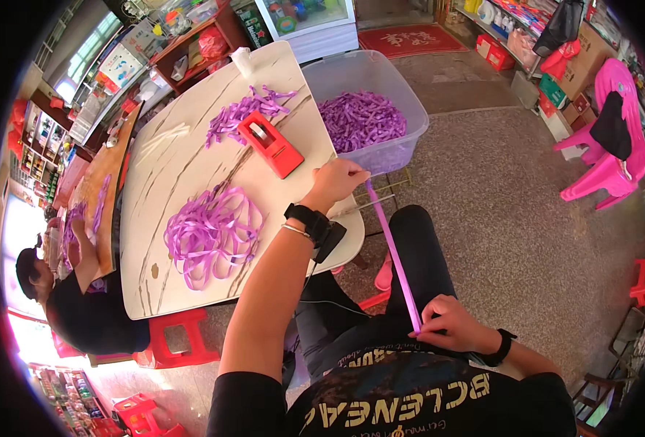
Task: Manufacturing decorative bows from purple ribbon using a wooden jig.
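A purple ribbon (394,255) is stretched taut between my two hands, over my lap. My left hand (335,182), by the table's right edge, pinches its upper end. Closer to my body, my right hand (450,325) pinches the lower end between thumb and fingers. A loose tangle of purple ribbon (213,234) lies on the marbled white table (144,218) left of my left forearm. Farther back on the table are a red tape dispenser (271,146) and a pile of short folded purple ribbon pieces (239,116).
Beyond my left hand, a clear plastic bin (416,116) holds many purple pieces. A white cup (242,62) and thin white sticks (164,140) are on the table. Another person (82,306) works at a wooden table on the left. A pink chair (614,146) stands at right.
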The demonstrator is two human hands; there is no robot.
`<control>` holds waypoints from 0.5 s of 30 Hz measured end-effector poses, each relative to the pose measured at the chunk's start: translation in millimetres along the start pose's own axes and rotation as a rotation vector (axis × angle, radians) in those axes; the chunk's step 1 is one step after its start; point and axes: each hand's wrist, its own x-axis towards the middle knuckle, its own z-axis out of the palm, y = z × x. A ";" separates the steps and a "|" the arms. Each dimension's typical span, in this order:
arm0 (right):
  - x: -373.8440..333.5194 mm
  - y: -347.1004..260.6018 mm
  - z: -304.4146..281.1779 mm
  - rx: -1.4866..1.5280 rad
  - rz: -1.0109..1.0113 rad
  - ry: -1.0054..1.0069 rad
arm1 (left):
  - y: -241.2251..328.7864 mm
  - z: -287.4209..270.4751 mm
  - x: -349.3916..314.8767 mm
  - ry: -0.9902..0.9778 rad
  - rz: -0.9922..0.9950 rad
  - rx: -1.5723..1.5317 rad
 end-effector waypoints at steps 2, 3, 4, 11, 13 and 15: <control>2.1 -8.1 -7.0 -0.001 -0.015 -0.005 | -0.2 0.6 -0.5 0.013 0.004 -0.008; 3.7 -14.4 -11.2 -0.010 -0.052 0.013 | -0.3 1.1 -0.9 0.025 0.009 -0.017; 5.9 -20.5 -15.7 -0.019 -0.090 0.032 | -1.3 1.9 -1.1 0.026 0.007 -0.017; 38.2 -50.7 -75.1 0.064 -0.246 0.137 | -1.5 3.2 -2.1 0.081 0.042 -0.034; 59.8 -53.5 -94.8 0.103 -0.284 0.152 | -3.0 2.8 -3.3 0.080 0.032 -0.038; 86.2 -54.6 -112.7 0.192 -0.331 0.199 | -2.3 2.5 -3.4 0.078 0.036 -0.029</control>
